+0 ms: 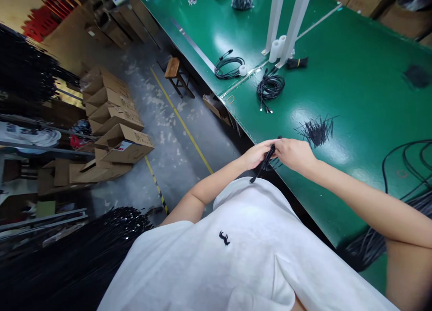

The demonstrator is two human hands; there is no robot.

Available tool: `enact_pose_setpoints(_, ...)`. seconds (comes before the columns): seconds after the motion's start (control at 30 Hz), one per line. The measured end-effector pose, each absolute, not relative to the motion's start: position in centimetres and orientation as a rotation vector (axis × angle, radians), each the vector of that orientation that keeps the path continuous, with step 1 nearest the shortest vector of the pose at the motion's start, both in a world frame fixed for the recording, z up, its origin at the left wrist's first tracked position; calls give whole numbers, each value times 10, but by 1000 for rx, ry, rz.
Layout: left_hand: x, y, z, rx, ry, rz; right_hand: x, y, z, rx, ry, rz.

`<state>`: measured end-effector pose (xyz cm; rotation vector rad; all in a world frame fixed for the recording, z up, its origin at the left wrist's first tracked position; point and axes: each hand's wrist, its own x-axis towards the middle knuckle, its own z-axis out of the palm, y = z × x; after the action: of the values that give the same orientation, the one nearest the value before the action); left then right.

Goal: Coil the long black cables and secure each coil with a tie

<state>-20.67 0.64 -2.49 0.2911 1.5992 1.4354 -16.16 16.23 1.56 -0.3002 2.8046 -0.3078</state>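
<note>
Close to my body, by the table edge, both hands are closed around a coiled black cable [267, 160]. My left hand [255, 155] grips it from the left side, and a connector end [252, 180] hangs down toward my white shirt. My right hand [294, 155] pinches at the top of the coil, its fingertips close to the left hand's. Much of the coil is hidden behind the fingers. Just beyond my right hand lies a loose pile of thin black ties [317, 130] on the green table [357, 104].
Farther up the table lie a bundle of coiled cables [270, 86] and another coil [229, 67]. White posts [294, 27] stand beside white rolls [275, 51]. Long loose cables [367, 245] lie at right. Left are cardboard boxes [126, 142], a wooden stool [173, 69] and hanging black cables [84, 257].
</note>
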Motion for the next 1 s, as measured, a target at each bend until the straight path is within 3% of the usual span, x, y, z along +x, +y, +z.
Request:
enact_pose_setpoints(0.1, -230, 3, -20, 624, 1703, 1281, -165, 168, 16, -300, 2857, -339)
enact_pose_setpoints(0.3, -239, 17, -17, 1220, 2399, 553, -157, 170, 6, -387, 2819, -254)
enact_pose_setpoints(0.5, -201, 36, -36, 773, 2119, 824, -156, 189, -4, -346, 2709, -80)
enact_pose_setpoints(0.6, -212, 26, -27, 907, 2164, 910, -151, 196, -8, -419, 2728, -21)
enact_pose_setpoints(0.73, -236, 26, -21, 1302, 2331, 544, -148, 188, -6, -663, 2776, -18)
enact_pose_setpoints(0.83, -225, 39, -31, 1144, 2334, 263, -154, 185, -9, -660, 2773, -34)
enact_pose_setpoints(1.0, -179, 43, -29, 966, 2106, 439, -162, 203, -27, -354, 2712, -39)
